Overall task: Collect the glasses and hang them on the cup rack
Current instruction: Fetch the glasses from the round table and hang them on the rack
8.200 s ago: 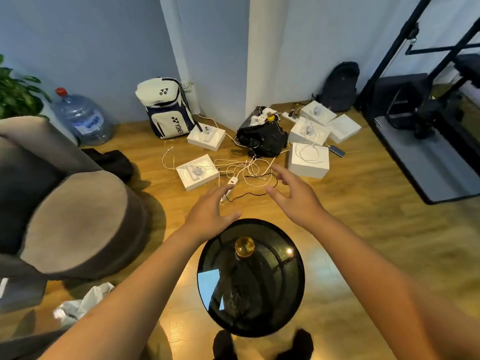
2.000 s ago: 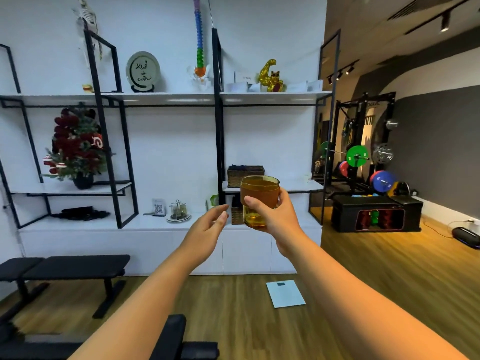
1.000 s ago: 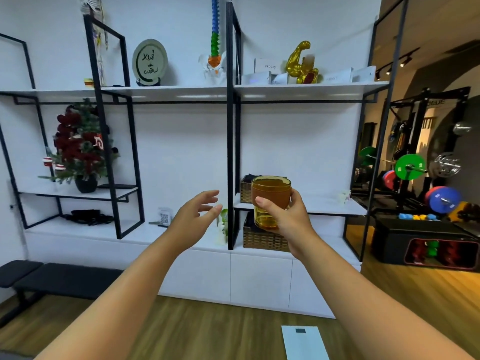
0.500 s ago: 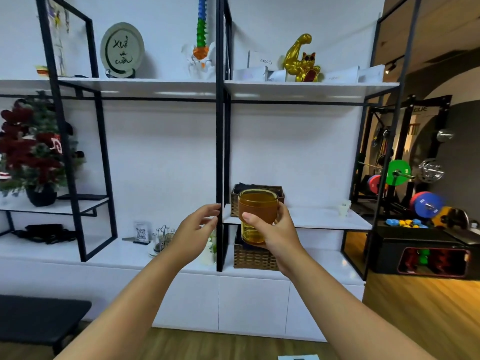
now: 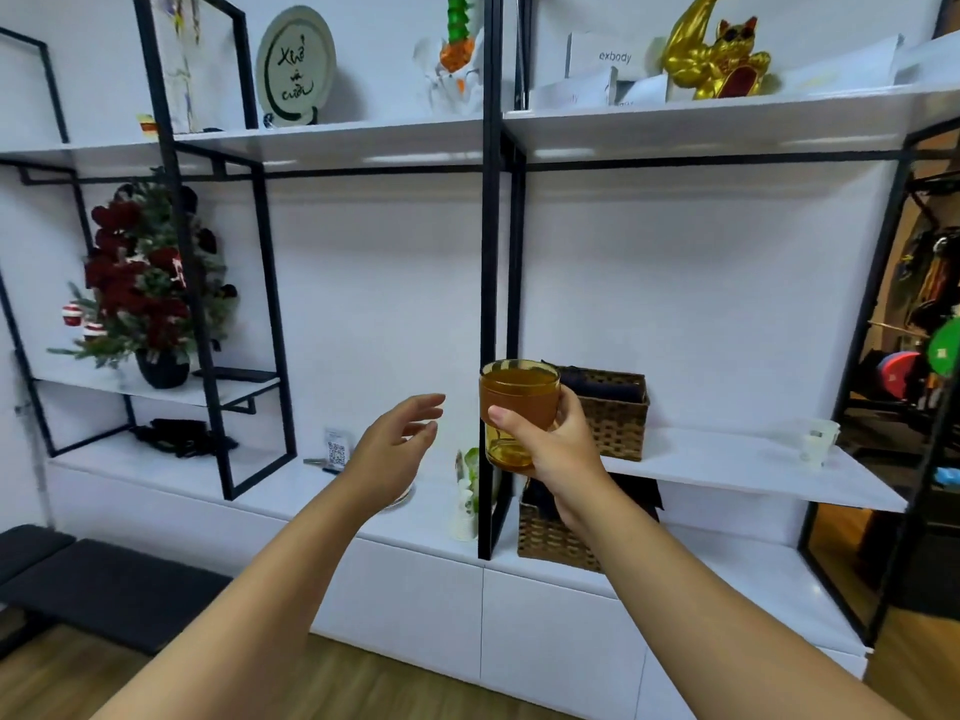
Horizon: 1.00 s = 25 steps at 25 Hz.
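Observation:
My right hand [image 5: 556, 449] grips an amber glass [image 5: 514, 402] upright at chest height, fingers wrapped round its lower half, in front of a black post of the shelving. My left hand [image 5: 392, 446] hovers to the left of the glass with fingers loosely spread and holds nothing. On the white counter behind my left hand a tray edge [image 5: 400, 501] peeks out, and my hand hides what stands on it. I cannot make out a cup rack.
A white shelving unit with black metal frames [image 5: 488, 283] fills the wall ahead. Wicker baskets [image 5: 613, 413] sit behind the glass, a flower arrangement [image 5: 145, 293] stands at left, and a white cup [image 5: 818, 441] on the right shelf. A dark bench [image 5: 93, 584] lies low at left.
I have come closer to the shelves, which now fill the view. My right hand still carries the amber glass; my left hand has stayed beside it, empty.

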### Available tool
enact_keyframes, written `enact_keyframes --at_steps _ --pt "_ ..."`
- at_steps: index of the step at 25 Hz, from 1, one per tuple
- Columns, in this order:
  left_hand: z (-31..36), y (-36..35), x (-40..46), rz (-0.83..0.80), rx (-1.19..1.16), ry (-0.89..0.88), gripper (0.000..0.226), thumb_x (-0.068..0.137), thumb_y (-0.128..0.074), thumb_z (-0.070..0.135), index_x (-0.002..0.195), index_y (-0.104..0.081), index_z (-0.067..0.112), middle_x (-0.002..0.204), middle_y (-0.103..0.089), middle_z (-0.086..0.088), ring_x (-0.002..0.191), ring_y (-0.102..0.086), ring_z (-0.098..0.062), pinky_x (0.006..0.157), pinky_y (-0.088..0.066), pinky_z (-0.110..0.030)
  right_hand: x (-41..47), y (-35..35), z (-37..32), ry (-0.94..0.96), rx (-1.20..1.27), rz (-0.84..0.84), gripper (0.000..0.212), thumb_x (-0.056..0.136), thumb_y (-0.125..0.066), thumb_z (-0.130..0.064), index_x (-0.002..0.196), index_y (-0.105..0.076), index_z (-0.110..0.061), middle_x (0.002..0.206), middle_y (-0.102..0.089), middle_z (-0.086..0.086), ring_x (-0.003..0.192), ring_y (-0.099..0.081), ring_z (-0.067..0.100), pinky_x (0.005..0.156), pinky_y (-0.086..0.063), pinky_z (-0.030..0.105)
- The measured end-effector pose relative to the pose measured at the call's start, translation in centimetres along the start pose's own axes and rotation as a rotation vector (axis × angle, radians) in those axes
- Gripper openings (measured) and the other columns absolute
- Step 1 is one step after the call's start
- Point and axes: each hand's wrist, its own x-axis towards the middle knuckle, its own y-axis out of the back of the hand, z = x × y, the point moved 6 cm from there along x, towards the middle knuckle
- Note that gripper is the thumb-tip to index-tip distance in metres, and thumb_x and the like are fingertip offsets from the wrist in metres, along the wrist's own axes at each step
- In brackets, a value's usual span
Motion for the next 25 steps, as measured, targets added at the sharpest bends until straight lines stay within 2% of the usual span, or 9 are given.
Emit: enact_keyframes --at_steps 6,10,12,15,17,19,21,23,25 --pt "-1.3 -3.7 5.1 0.1 0.0 0.072 0.038 0.107 -0.054 0.016 0.14 -0.059 0.034 0.132 -0.067 0.01 0.12 -0.061 -0.005 0.099 -0.052 -0.027 9.3 1.9 3.6 -0.011 0.004 -0.127 0.091 0.059 -0.098 -0.053 0.137 -0.054 -0.036 0.126 -0.07 -0.011 0.116 -0.069 0.012 0.098 -0.06 0.046" --pt "-2.4 -4.8 7.5 0.146 0.01 0.092 0.045 0.108 -0.053 0.021 0.149 -0.049 0.038 0.133 -0.065 0.009 0.12 -0.062 -0.008 0.093 -0.052 -0.022 12.8 0.9 5.4 0.001 0.005 -0.222 0.081 0.07 -0.096 -0.041 0.138 -0.052 -0.036 0.125 -0.067 -0.013 0.113 -0.066 0.007 0.095 -0.06 0.034" --pt "-2.4 -4.5 9.4 0.176 -0.009 0.069 0.043 0.109 -0.051 0.028 0.151 -0.046 0.038 0.133 -0.066 0.007 0.121 -0.063 -0.009 0.099 -0.052 -0.026 14.2 -0.1 6.5 0.002 0.023 -0.243 0.081 0.07 -0.097 -0.041 0.137 -0.052 -0.037 0.125 -0.067 -0.014 0.113 -0.066 0.006 0.092 -0.059 0.031" --pt "-2.7 -4.4 12.0 0.205 -0.027 0.045 0.043 0.109 -0.045 0.041 0.151 -0.048 0.033 0.131 -0.067 0.006 0.122 -0.063 -0.004 0.098 -0.049 -0.014 16.3 -1.6 8.5 0.004 0.033 -0.261 0.079 0.07 -0.097 -0.041 0.135 -0.052 -0.038 0.123 -0.068 -0.015 0.112 -0.067 0.003 0.089 -0.058 0.026" --pt "-4.0 -4.4 13.7 0.221 -0.058 0.045 0.044 0.108 -0.046 0.044 0.149 -0.053 0.029 0.131 -0.068 0.005 0.123 -0.063 -0.004 0.102 -0.049 -0.018 18.0 -2.8 9.9 0.001 0.033 -0.267 0.075 0.072 -0.096 -0.038 0.134 -0.053 -0.037 0.121 -0.069 -0.016 0.11 -0.067 0.001 0.087 -0.057 0.022" --pt "-6.0 -4.5 15.5 0.23 -0.081 0.06 0.043 0.107 -0.051 0.043 0.145 -0.057 0.025 0.13 -0.069 0.003 0.122 -0.064 -0.007 0.108 -0.05 -0.03 19.7 -4.2 11.3 -0.019 0.029 -0.271 0.073 0.072 -0.096 -0.039 0.132 -0.055 -0.038 0.119 -0.071 -0.015 0.107 -0.069 0.001 0.09 -0.059 0.026" --pt "-8.1 -4.3 17.4 0.242 -0.077 0.091 0.047 0.104 -0.056 0.046 0.146 -0.057 0.025 0.133 -0.068 0.004 0.122 -0.064 -0.008 0.108 -0.052 -0.037 21.7 -6.0 12.7 -0.038 0.025 -0.273 0.072 0.071 -0.097 -0.041 0.13 -0.056 -0.039 0.117 -0.073 -0.015 0.103 -0.07 -0.002 0.093 -0.06 0.03" --pt "-9.9 -3.3 19.4 0.243 -0.069 0.117 0.057 0.099 -0.062 0.051 0.149 -0.054 0.025 0.138 -0.065 0.007 0.121 -0.064 -0.009 0.105 -0.054 -0.037 24.2 -8.2 13.9 -0.054 0.014 -0.266 0.071 0.07 -0.096 -0.043 0.129 -0.057 -0.039 0.115 -0.074 -0.016 0.103 -0.071 -0.001 0.095 -0.06 0.034" --pt "-11.9 -1.7 21.8 0.251 -0.054 0.138 0.07 0.092 -0.07 0.055 0.152 -0.05 0.025 0.139 -0.061 0.01 0.121 -0.064 -0.009 0.096 -0.058 -0.031 27.0 -11.0 14.8 -0.06 -0.004 -0.256 0.069 0.073 -0.094 -0.041 0.131 -0.057 -0.038 0.115 -0.074 -0.015 0.106 -0.072 0.003 0.096 -0.06 0.035"
